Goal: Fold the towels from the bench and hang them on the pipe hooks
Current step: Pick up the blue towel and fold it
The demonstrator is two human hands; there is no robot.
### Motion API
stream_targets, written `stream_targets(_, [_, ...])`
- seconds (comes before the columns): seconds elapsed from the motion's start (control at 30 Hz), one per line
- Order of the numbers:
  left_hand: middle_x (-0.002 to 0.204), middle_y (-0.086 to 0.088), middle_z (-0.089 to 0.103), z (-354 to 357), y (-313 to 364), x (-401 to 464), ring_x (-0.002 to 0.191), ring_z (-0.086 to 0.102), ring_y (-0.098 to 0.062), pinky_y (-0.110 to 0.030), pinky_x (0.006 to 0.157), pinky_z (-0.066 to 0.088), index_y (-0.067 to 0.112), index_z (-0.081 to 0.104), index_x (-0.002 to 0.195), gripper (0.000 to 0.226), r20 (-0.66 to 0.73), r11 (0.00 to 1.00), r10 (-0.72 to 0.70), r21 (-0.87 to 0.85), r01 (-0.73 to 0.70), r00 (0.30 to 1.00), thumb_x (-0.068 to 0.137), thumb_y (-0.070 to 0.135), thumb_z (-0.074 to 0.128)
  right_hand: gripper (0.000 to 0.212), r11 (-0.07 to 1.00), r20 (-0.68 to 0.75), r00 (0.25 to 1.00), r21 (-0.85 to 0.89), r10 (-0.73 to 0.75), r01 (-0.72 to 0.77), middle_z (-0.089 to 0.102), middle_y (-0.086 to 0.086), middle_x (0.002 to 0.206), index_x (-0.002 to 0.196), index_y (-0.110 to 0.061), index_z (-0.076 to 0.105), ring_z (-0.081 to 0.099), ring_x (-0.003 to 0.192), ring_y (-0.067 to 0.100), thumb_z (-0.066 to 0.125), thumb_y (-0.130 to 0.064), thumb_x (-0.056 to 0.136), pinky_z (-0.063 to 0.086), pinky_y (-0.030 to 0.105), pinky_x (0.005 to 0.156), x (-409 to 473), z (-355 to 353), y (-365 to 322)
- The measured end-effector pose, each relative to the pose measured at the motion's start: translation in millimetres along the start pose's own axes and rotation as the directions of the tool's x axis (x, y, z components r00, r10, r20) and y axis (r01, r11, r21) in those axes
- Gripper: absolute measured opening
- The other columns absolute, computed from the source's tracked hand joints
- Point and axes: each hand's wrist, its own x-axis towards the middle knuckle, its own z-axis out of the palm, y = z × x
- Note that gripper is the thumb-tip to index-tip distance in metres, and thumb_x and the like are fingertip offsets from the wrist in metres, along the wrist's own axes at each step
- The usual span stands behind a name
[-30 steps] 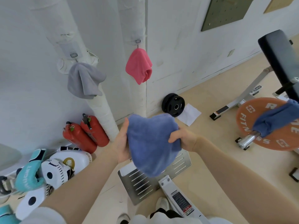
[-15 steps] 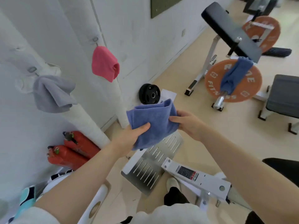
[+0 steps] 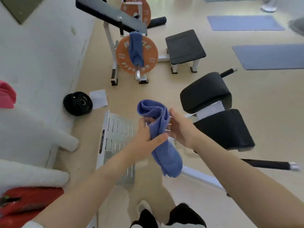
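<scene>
A blue towel [image 3: 162, 142] hangs bunched between my hands at the middle of the view, its lower end drooping over the floor. My left hand [image 3: 148, 134] grips its middle, thumb across the front. My right hand [image 3: 179, 127] presses flat against its right side, fingers around the cloth. A second blue towel [image 3: 135, 46] is draped over the bar in front of the orange weight plate [image 3: 148, 56]. A pink towel [image 3: 7, 94] shows at the left edge against the wall. The white wrapped pipes [image 3: 32, 134] run along the lower left; their hooks are out of view.
A black bench pad [image 3: 185, 46] and a padded machine [image 3: 213, 112] stand ahead and right. A metal footplate [image 3: 118, 129] lies below my hands. A black weight plate [image 3: 78, 103], white paper [image 3: 98, 98], red extinguishers [image 3: 24, 203] and blue mats [image 3: 269, 56] are around.
My head has turned right and down, from the wall pipes to the floor and benches. The towel has gone from spread flat between my hands to a bunched, hanging roll.
</scene>
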Motion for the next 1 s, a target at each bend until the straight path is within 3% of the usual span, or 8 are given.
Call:
stream_targets(0.17, [0.153, 0.004, -0.004, 69, 28, 7, 0.129, 0.037, -0.013, -0.012, 0.102, 0.024, 0.019, 0.012, 0.149, 0.064, 0.143, 0.878, 0.081, 0.458, -0.139, 0.986, 0.094, 0.040, 0.039, 0.063, 0.974, 0.168, 0.977, 0.158, 0.133, -0.160, 0.074, 0.001, 0.097, 0.110, -0.021, 0.059, 0.070, 0.089, 0.015, 0.022, -0.065, 0.085, 0.055, 0.026, 0.081, -49, -60, 9])
stream_targets(0.23, [0.156, 0.004, 0.000, 102, 35, 18, 0.135, 0.023, -0.008, -0.020, 0.107, 0.022, 0.021, 0.015, 0.148, 0.063, 0.227, 0.863, 0.065, 0.475, -0.169, 0.972, 0.093, 0.047, 0.030, 0.060, 0.977, 0.213, 0.975, 0.185, 0.062, -0.102, 0.074, 0.001, 0.093, 0.106, -0.021, 0.064, 0.069, 0.087, 0.014, 0.050, -0.068, 0.072, 0.056, 0.027, 0.080, -71, -95, 16])
stream_targets(0.37, [0.108, -0.018, 0.065, 178, 70, 41, 0.092, 0.063, -0.022, -0.044, 0.096, 0.050, 0.038, 0.055, 0.103, 0.044, 0.173, 0.966, -0.172, -0.165, 0.201, 0.970, 0.076, 0.070, 0.040, 0.057, 0.998, 0.379, 0.925, 0.068, -0.017, -0.009, 0.072, 0.001, 0.083, 0.093, -0.014, 0.071, 0.068, 0.078, 0.012, 0.089, -0.041, 0.046, 0.056, 0.024, 0.074, -115, -177, 12])
stream_targets(0.47, [0.095, -0.017, 0.071, 243, 82, 54, 0.085, 0.070, -0.028, -0.023, 0.071, 0.057, 0.033, 0.054, 0.118, 0.044, 0.162, 0.918, -0.185, -0.324, 0.230, 0.969, 0.092, 0.055, 0.026, 0.032, 0.997, 0.416, 0.909, -0.074, 0.037, -0.007, 0.073, -0.001, 0.098, 0.106, -0.012, 0.065, 0.068, 0.094, 0.011, 0.060, 0.000, 0.076, 0.054, 0.022, 0.080, -150, -234, 2])
stream_targets(0.57, [0.097, -0.004, 0.067, 304, 105, 62, 0.079, 0.069, -0.027, -0.027, 0.072, 0.059, 0.024, 0.057, 0.116, 0.031, 0.125, 0.862, -0.240, -0.430, 0.271, 0.963, 0.097, 0.037, 0.037, 0.034, 0.984, 0.368, 0.928, -0.177, 0.050, 0.017, 0.070, 0.008, 0.106, 0.105, -0.009, 0.066, 0.066, 0.102, 0.021, 0.052, 0.008, 0.081, 0.053, 0.028, 0.090, -171, -294, -8])
stream_targets(0.67, [0.095, 0.003, 0.063, 348, 121, 67, 0.065, 0.068, -0.012, -0.022, 0.058, 0.055, 0.022, 0.046, 0.128, 0.033, 0.053, 0.944, -0.206, -0.253, 0.212, 0.977, 0.097, 0.014, 0.040, 0.038, 0.964, 0.336, 0.940, -0.266, 0.060, 0.034, 0.071, 0.003, 0.076, 0.076, -0.016, 0.071, 0.068, 0.077, 0.014, 0.045, 0.010, 0.086, 0.055, 0.024, 0.074, -187, -336, -24])
stream_targets(0.8, [0.102, 0.013, 0.063, 364, 115, 77, 0.092, 0.059, -0.003, -0.020, 0.078, 0.048, 0.030, 0.053, 0.123, 0.044, -0.181, 0.991, -0.065, 0.108, 0.085, 0.981, 0.082, 0.021, 0.067, 0.023, 0.941, 0.243, 0.970, -0.333, 0.027, 0.057, 0.063, 0.004, 0.083, 0.082, -0.017, 0.062, 0.061, 0.085, 0.017, 0.054, 0.004, 0.080, 0.048, 0.034, 0.092, -188, -377, -45])
stream_targets(1.0, [0.081, -0.004, 0.060, 380, 113, 104, 0.074, 0.053, -0.012, -0.025, 0.068, 0.044, 0.005, 0.061, 0.097, 0.056, 0.091, 0.957, -0.244, 0.183, 0.225, 0.965, 0.076, 0.056, 0.059, 0.025, 0.939, 0.193, 0.976, -0.344, 0.096, -0.024, 0.064, 0.007, 0.095, 0.089, -0.025, 0.065, 0.059, 0.098, 0.023, 0.060, -0.012, 0.068, 0.045, 0.043, 0.102, -169, -425, -48])
